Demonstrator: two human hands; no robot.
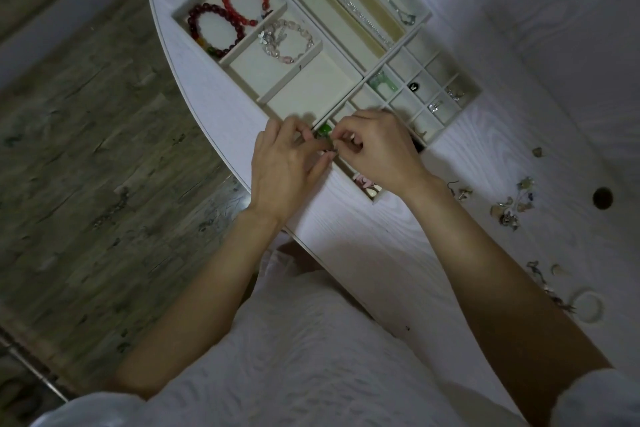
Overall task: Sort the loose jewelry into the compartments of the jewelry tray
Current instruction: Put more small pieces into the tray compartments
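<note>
Both hands, left hand point(284, 156) and right hand point(377, 146), pinched something small, mostly hidden, beside a green bead point(323, 130) over the tray point(346, 31); two red bracelets point(225, 15) shared one compartment.

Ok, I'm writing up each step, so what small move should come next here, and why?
Probably lower the green piece into the small compartment just beneath it and let go. Both hands, left and right, pinch it right over the tray at its near edge, while more loose jewelry waits on the table.
</note>
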